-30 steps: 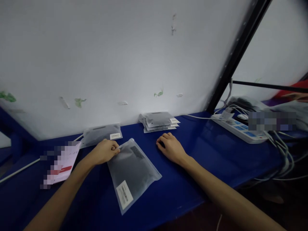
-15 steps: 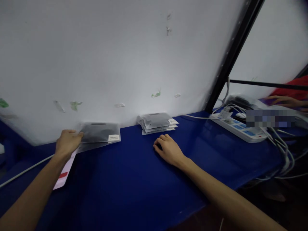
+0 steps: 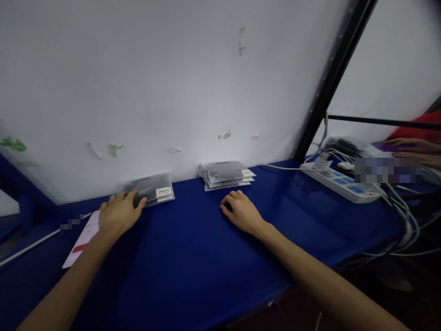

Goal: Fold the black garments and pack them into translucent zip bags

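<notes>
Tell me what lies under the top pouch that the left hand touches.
Under the top pouch a second pouch shows its edge and white label, resting on the blue table. The left hand covers the pile's left end, so more beneath cannot be told.

Zip-pouch stack (image 3: pixel 155 189) is lying at 11 o'clock on the table (image 3: pixel 193 262), against the wall. Left hand (image 3: pixel 119 214) is resting on its near edge. Second pouch stack (image 3: pixel 227 174) is sitting at 12 o'clock, with right hand (image 3: pixel 241 212) just before it. Power strip (image 3: pixel 341 184) is lying at 2 o'clock, and paper card (image 3: pixel 82 236) at 9 o'clock.
</notes>
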Demonstrator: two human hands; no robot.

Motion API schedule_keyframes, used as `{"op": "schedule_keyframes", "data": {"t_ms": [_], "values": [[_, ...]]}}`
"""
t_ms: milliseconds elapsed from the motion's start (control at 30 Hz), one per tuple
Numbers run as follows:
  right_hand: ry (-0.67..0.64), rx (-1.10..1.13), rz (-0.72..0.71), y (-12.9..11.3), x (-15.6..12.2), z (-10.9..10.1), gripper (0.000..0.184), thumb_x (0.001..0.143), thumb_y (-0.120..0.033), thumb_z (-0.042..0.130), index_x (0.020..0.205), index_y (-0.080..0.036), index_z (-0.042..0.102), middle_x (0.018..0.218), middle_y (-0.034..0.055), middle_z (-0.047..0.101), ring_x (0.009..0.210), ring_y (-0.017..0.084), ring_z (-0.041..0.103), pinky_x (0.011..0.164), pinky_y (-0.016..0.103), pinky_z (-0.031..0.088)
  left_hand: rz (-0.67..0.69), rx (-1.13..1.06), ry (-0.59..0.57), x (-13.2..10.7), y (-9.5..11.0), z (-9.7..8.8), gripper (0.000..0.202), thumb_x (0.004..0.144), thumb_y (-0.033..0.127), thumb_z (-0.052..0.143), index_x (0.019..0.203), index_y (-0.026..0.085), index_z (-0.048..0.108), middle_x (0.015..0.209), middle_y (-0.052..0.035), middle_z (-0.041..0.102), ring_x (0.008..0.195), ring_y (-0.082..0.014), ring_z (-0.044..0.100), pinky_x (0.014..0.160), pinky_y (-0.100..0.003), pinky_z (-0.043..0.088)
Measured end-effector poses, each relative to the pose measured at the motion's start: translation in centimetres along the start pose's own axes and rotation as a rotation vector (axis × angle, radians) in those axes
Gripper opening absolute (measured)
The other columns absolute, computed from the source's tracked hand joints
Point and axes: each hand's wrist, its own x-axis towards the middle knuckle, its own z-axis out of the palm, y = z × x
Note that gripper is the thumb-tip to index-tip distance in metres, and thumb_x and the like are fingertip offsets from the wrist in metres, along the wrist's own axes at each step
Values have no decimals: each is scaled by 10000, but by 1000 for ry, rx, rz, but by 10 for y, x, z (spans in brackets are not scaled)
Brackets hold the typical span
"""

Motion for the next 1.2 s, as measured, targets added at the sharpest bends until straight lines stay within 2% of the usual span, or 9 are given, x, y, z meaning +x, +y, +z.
{"op": "schedule_keyframes", "data": {"t_ms": [133, 200, 267, 333, 400, 467, 567, 1033, 1200], "values": [[-6, -1, 1, 0, 0, -1, 186, 934, -290, 516, 934, -199, 678, 948, 78, 657, 928, 226, 553, 866, 371, 452, -10, 1, 10, -7, 1, -4, 657, 929, 591, 269, 1306, 144, 568, 1238, -253, 606, 1138, -465, 537, 891, -593, 415], [-12, -3, 3, 0, 0, -1, 180, 932, -288, 521, 933, -200, 679, 945, 80, 658, 927, 227, 556, 861, 374, 453, -6, 1, 64, -12, 6, -5, 623, 931, 563, 303, 1273, 123, 582, 1235, -265, 599, 1150, -470, 523, 896, -600, 416], [-15, -4, 5, -1, 0, -2, 168, 927, -285, 533, 937, -203, 679, 951, 80, 659, 932, 228, 557, 854, 371, 455, 45, -32, 169, -18, 19, -6, 549, 935, 495, 349, 1258, 116, 579, 1295, -252, 563, 1218, -456, 475, 952, -591, 396], [-15, -7, 6, -1, 0, -3, 162, 925, -283, 538, 939, -204, 678, 952, 79, 658, 934, 229, 556, 848, 365, 453, 155, -125, 246, -27, 39, -5, 467, 936, 414, 390, 1261, 132, 572, 1353, -209, 527, 1285, -410, 427, 1031, -559, 357], [-15, -18, 10, -2, -1, -3, 162, 927, -285, 536, 932, -205, 676, 942, 76, 655, 923, 227, 554, 847, 363, 448, 294, -252, 189, -37, 64, -3, 390, 930, 369, 435, 1216, 158, 594, 1317, -165, 554, 1274, -360, 449, 1058, -514, 357], [-17, -39, 18, -1, -2, -2, 162, 928, -289, 534, 926, -209, 676, 935, 72, 652, 917, 227, 553, 849, 369, 438, 399, -364, 80, -48, 88, 0, 343, 939, 337, 449, 1184, 152, 602, 1311, -154, 556, 1266, -328, 461, 1071, -492, 358], [-14, -65, 25, 0, -3, -1, 160, 927, -298, 536, 935, -217, 675, 952, 68, 653, 924, 233, 553, 849, 385, 429, 491, -411, -18, -60, 109, 5, 304, 959, 332, 452, 1171, 179, 606, 1252, -103, 602, 1175, -261, 546, 1026, -423, 424], [-18, -123, -25, -5, -10, 3, 198, 922, -308, 533, 993, -196, 680, 960, 92, 665, 908, 248, 601, 856, 414, 462, 536, -442, -54, -66, 109, 7, 286, 964, 301, 449, 1168, 176, 606, 1230, -106, 615, 1152, -274, 552, 984, -451, 462], [13, -178, -105, 1, 8, -4, 208, 921, -326, 513, 953, -221, 690, 937, 88, 684, 932, 264, 607, 864, 419, 464, 548, -454, -27, -68, 110, 8, 288, 970, 297, 432, 1162, 177, 610, 1235, -116, 616, 1168, -284, 550, 989, -478, 464]]}}
